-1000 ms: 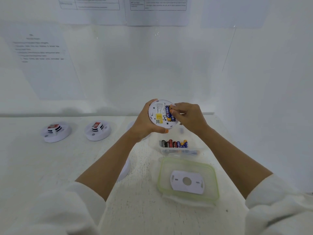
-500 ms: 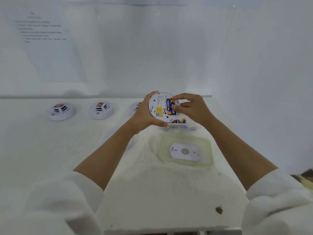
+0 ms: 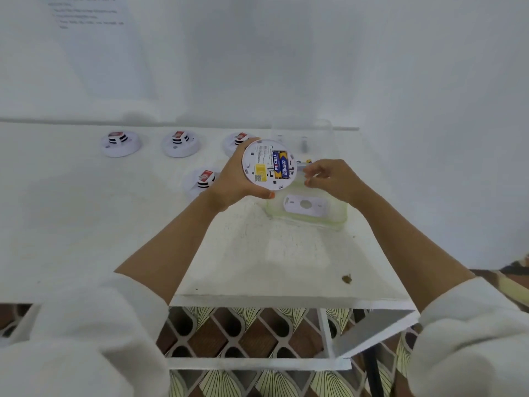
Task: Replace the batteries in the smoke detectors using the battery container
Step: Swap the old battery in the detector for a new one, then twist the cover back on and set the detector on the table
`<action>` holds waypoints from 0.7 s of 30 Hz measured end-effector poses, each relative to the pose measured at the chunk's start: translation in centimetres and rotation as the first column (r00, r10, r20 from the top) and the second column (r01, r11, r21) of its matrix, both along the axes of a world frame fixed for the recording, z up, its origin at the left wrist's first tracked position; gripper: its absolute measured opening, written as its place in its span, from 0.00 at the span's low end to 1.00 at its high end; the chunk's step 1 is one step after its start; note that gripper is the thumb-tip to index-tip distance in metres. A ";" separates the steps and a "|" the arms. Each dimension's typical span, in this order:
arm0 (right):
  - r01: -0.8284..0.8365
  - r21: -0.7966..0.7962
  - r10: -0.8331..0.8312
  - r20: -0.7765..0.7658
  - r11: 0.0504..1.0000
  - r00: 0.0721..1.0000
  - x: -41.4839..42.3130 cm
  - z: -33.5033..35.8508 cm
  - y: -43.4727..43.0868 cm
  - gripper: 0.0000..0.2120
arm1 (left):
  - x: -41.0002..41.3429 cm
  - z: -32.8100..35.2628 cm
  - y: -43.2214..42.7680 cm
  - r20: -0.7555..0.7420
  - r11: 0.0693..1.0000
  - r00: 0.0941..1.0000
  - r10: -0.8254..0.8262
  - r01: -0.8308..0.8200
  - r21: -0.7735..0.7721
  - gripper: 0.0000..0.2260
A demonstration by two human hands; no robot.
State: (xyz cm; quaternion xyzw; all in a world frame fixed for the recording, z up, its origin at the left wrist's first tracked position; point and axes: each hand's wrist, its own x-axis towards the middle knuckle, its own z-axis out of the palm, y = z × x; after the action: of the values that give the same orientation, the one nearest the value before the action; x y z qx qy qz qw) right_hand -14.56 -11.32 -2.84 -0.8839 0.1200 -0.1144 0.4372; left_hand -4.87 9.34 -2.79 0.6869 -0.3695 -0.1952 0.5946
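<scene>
Now, in the head view, the left hand (image 3: 229, 181) grips a round white plastic smoke detector (image 3: 269, 165) by its rim, thumb under the lower edge and fingers curled behind, with its back tilted up toward the camera. Two blue-and-gold cylindrical batteries (image 3: 280, 165) lie side by side in its open bay, their long axes running from 12 to 6 o'clock across the disc, lettering reading along that line. The right hand (image 3: 329, 179) sits at 3 o'clock of the detector, fingertips (image 3: 307, 169) pinched together just beside the rim; something small and pale may be between them, but the blur is too heavy to say, so I cannot tell whether that hand holds anything.

Below the detector, at about 5 o'clock, a white oblong mounting plate (image 3: 305, 206) with a central hole rests in a clear green-edged plastic lid (image 3: 340, 219) on the white table (image 3: 86, 224). The clear battery container (image 3: 310, 161) is mostly hidden behind the hands at 3 o'clock. Four more white domed detectors (image 3: 120, 143) stand at 9 to 11 o'clock, face up and well apart from the work.

The step in hand looks like seating the batteries and closing up. To do it well, keep the left grip steady on the rim, press each cell flat along its length so both ends meet their contacts, check polarity against the bay markings, then fetch the plate and align it squarely before twisting.
</scene>
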 end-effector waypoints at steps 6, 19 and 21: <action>-0.143 -0.269 0.056 -0.309 0.952 0.949 -0.7 -1.9 -0.3 0.24 | 0.1 -0.1 1.1 0.002 1.000 1.000 0.005 -0.006 0.024 0.46; -0.185 -0.411 0.036 -0.344 0.893 0.938 0.2 -2.4 -1.2 0.22 | 0.7 -0.2 1.8 -0.009 1.000 1.000 -0.006 0.006 0.012 0.45; -0.216 -0.397 0.055 -0.380 0.892 0.923 0.2 -2.1 -1.3 0.26 | 0.9 -0.1 1.7 -0.012 1.000 1.000 -0.013 0.013 0.012 0.45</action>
State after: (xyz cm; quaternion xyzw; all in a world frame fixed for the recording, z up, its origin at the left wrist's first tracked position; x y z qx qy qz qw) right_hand -14.39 -12.61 -4.97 -0.9706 0.1062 0.0565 0.2085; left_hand -4.00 11.07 -2.94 0.6866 -0.3693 -0.2055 0.5915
